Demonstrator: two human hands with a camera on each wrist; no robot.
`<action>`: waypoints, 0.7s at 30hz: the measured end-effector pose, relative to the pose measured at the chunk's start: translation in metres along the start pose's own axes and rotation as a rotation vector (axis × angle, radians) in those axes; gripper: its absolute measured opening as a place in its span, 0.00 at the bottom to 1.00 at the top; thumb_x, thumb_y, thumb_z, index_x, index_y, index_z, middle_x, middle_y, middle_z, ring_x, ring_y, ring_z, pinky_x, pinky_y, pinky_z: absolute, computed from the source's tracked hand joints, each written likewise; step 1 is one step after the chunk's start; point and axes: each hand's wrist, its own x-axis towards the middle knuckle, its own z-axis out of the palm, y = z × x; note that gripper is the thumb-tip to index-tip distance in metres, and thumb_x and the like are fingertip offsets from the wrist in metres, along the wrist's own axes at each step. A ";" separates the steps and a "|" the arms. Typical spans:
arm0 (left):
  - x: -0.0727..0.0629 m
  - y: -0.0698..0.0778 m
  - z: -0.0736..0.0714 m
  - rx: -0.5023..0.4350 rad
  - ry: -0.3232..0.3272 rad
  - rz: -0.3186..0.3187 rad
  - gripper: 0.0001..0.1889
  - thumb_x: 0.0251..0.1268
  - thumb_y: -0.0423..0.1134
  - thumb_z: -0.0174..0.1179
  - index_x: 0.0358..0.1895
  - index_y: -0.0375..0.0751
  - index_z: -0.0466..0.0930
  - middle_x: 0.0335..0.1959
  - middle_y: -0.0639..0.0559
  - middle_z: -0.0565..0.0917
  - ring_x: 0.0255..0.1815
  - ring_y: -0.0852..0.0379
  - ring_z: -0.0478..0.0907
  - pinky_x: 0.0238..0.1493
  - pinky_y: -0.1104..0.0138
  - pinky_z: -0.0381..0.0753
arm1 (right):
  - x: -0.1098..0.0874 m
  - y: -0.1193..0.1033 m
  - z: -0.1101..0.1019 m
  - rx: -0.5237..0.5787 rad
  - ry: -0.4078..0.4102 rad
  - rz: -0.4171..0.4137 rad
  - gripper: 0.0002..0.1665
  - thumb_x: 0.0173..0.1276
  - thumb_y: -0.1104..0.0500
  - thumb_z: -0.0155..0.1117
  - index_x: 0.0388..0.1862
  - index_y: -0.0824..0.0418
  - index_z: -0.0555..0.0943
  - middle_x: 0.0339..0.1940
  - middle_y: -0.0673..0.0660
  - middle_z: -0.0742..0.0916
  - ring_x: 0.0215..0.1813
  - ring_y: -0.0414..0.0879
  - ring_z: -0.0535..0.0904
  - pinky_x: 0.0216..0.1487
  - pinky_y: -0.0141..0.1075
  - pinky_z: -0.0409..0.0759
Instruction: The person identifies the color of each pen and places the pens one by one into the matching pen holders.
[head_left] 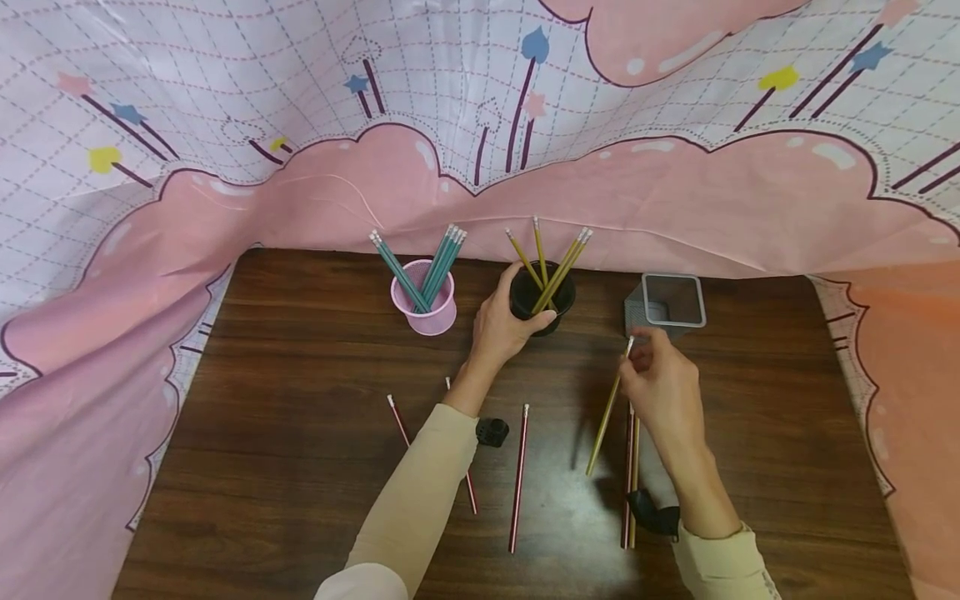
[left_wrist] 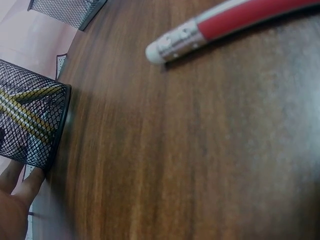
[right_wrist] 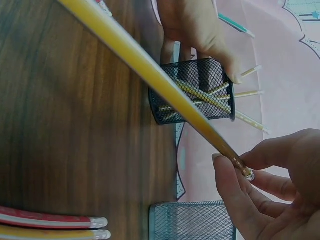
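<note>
My left hand (head_left: 501, 325) grips the round black mesh pencil cup (head_left: 566, 310), its thumb at the near side of the rim. Several yellow pencils (head_left: 564, 273) lean inside that cup with their eraser ends up. Between thumb and fingertips, my right hand (head_left: 663, 387) pinches another yellow pencil (head_left: 606, 421) close to its eraser end. This pencil slants down toward the tabletop, and in the right wrist view it crosses in front of the black cup (right_wrist: 220, 107). Just beyond the right hand stands a square grey mesh holder (head_left: 636, 312).
A pink mesh cup (head_left: 435, 323) with several teal pencils (head_left: 446, 262) stands at left. One red pencil (head_left: 519, 479) lies mid-table; another red pencil (head_left: 399, 418) runs beneath the left forearm. Under the right wrist lie a red pencil (head_left: 627, 483) and a yellow pencil (head_left: 636, 454) side by side.
</note>
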 end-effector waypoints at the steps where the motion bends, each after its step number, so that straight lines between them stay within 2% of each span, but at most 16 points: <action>1: 0.000 0.000 0.000 0.004 -0.002 0.001 0.47 0.47 0.66 0.72 0.73 0.70 0.58 0.61 0.53 0.80 0.56 0.47 0.80 0.52 0.49 0.78 | 0.000 -0.001 -0.001 -0.001 0.001 0.000 0.23 0.64 0.67 0.64 0.59 0.61 0.77 0.31 0.57 0.88 0.27 0.45 0.84 0.23 0.28 0.76; 11: 0.003 -0.001 -0.003 0.044 -0.013 0.032 0.50 0.45 0.68 0.72 0.74 0.68 0.57 0.65 0.55 0.77 0.59 0.47 0.78 0.53 0.49 0.77 | 0.011 -0.008 -0.009 -0.011 0.040 -0.022 0.23 0.64 0.66 0.64 0.59 0.61 0.77 0.35 0.57 0.89 0.37 0.51 0.87 0.35 0.35 0.76; 15: 0.005 0.000 -0.004 0.046 -0.017 0.045 0.50 0.45 0.68 0.72 0.74 0.65 0.58 0.65 0.55 0.77 0.60 0.48 0.78 0.54 0.49 0.77 | 0.016 -0.013 -0.016 0.001 0.050 -0.017 0.24 0.65 0.66 0.65 0.61 0.61 0.77 0.37 0.58 0.88 0.39 0.52 0.87 0.34 0.30 0.76; 18: 0.006 0.000 -0.005 0.042 -0.016 0.056 0.49 0.45 0.68 0.72 0.73 0.64 0.59 0.64 0.55 0.77 0.60 0.49 0.78 0.54 0.50 0.77 | 0.020 -0.018 -0.021 0.025 0.070 -0.020 0.24 0.66 0.65 0.65 0.61 0.60 0.76 0.38 0.58 0.88 0.40 0.53 0.88 0.29 0.22 0.72; 21: 0.006 -0.001 -0.004 0.041 -0.018 0.060 0.49 0.46 0.68 0.72 0.73 0.64 0.59 0.64 0.55 0.77 0.60 0.49 0.77 0.55 0.49 0.76 | 0.024 -0.025 -0.024 0.042 0.101 -0.034 0.24 0.66 0.64 0.66 0.61 0.60 0.76 0.38 0.58 0.88 0.40 0.53 0.87 0.28 0.21 0.69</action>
